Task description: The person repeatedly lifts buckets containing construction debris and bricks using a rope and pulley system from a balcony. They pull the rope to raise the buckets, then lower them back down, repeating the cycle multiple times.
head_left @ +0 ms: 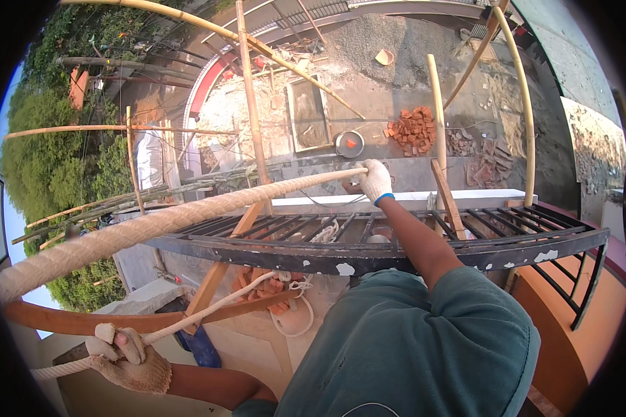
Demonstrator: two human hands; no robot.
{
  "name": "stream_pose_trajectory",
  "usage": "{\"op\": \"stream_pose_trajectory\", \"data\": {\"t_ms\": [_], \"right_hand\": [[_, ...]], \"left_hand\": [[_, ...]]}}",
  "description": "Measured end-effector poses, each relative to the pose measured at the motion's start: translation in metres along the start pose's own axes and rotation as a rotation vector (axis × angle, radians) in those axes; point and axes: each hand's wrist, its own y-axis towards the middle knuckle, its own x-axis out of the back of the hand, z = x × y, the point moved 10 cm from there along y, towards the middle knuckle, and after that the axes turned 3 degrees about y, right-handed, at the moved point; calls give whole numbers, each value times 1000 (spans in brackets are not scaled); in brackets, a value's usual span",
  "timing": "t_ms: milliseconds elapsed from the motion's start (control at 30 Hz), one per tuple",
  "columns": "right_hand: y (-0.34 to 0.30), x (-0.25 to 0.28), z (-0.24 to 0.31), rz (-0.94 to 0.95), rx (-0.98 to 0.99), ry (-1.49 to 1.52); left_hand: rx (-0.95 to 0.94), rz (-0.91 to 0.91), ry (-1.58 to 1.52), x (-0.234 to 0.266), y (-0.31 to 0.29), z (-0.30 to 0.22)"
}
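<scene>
A thick cream rope (153,221) runs from the left edge to my right hand (376,182), which reaches out over the black metal railing (327,256). That hand wears a white knitted glove with a blue cuff, its fingers closed round the rope. At the lower left, my left hand (131,358), in a worn cream glove, is curled round another stretch of rope (215,313). This stretch leads up to a loose loop of rope (306,320) on the floor inside the railing. Whatever hangs below my right hand is hidden.
Far below lie a brick heap (414,131), a round pan (350,144) with something orange in it, a rectangular trough (307,111) and a gravel pile (375,42). Bamboo poles (252,104) stand beyond the railing. Inside, more bricks (264,288) lie near a wooden beam (97,317).
</scene>
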Motion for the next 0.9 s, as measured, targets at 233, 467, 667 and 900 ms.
{"op": "stream_pose_trajectory", "data": {"t_ms": [233,467,667,900], "right_hand": [[36,96,21,-401,55,-27],[55,146,50,-363,120,-59],[37,107,60,-58,89,7],[-31,63,79,553,131,-302]], "left_hand": [[63,-23,-55,14,-31,77],[212,66,-104,2,-65,131],[335,64,-108,-29,-98,192],[592,231,-41,-46,-147,266]]}}
